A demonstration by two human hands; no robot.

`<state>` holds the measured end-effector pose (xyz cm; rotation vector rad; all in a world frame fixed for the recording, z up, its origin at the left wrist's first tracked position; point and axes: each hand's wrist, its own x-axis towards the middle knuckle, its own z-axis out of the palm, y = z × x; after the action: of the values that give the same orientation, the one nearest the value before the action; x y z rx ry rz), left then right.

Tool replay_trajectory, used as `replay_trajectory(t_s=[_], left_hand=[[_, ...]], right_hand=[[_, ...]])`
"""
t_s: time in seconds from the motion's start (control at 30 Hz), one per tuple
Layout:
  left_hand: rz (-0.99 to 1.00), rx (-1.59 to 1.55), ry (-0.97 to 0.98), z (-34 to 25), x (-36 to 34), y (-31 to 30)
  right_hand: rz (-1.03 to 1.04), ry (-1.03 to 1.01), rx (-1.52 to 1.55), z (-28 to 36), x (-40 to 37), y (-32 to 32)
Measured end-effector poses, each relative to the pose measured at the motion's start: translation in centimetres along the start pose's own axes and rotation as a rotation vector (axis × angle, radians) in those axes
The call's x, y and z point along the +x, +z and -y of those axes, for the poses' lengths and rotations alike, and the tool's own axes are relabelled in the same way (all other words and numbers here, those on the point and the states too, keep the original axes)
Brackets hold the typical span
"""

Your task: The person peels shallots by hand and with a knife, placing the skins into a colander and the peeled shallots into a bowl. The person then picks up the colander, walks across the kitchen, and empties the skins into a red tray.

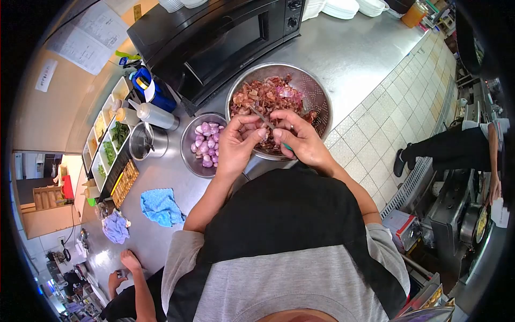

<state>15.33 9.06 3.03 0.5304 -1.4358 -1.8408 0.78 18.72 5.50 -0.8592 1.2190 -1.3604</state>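
Over the perforated metal colander [324, 102], both my hands are close together. My right hand [301, 140] grips a small knife [262, 116], its green handle showing under my fingers and its blade pointing up and left. My left hand [239, 140] is closed in a pinch beside the blade; whatever is between its fingertips is too hidden to name. Brown and pinkish shallot skins [268, 91] fill much of the colander. Just left of my left hand, a metal bowl [187, 155] holds several peeled purple shallots [206, 144].
A black oven [225, 48] stands behind the colander. Squeeze bottles [158, 116], a metal pot [155, 140] and trays of herbs [119, 134] line the left. A blue cloth [162, 207] lies on the counter. Another person's hands [130, 261] are lower left; someone stands right [450, 147].
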Motion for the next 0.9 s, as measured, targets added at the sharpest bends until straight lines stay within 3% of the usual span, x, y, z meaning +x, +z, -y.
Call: replay_trajectory(t_s=[0.17, 0.23, 0.33, 0.43, 0.6, 0.67, 0.9], left_hand=[[0.061, -0.016, -0.005, -0.7, -0.6, 0.1], [0.029, -0.295, -0.111, -1.1, -0.6, -0.7], [0.036, -0.389, -0.103, -1.2, -0.6, -1.7], [0.033, -0.514, -0.111, -1.1, -0.5, -2.3], [-0.031, -0.713, -0.183, -0.5, -0.3, -2.6], [-0.058, -0.711, -0.209, 0.0, -0.2, -2.8], [-0.085, -0.681, -0.265, -0.2, -0.2, -1.4]], right_hand=[[0.019, 0.087, 0.146, -1.1, 1.6, -1.6], [0.053, 0.102, 0.102, -1.0, 1.8, -2.2], [0.071, 0.141, -0.343, -0.3, 1.8, -2.3], [0.083, 0.180, -0.507, 0.6, 1.7, -1.7], [0.026, 0.132, -0.398, 0.9, 0.8, -0.8], [0.076, 0.031, -0.220, 0.8, 0.6, -0.5], [0.142, -0.048, -0.185, 0.8, -0.1, 0.6]])
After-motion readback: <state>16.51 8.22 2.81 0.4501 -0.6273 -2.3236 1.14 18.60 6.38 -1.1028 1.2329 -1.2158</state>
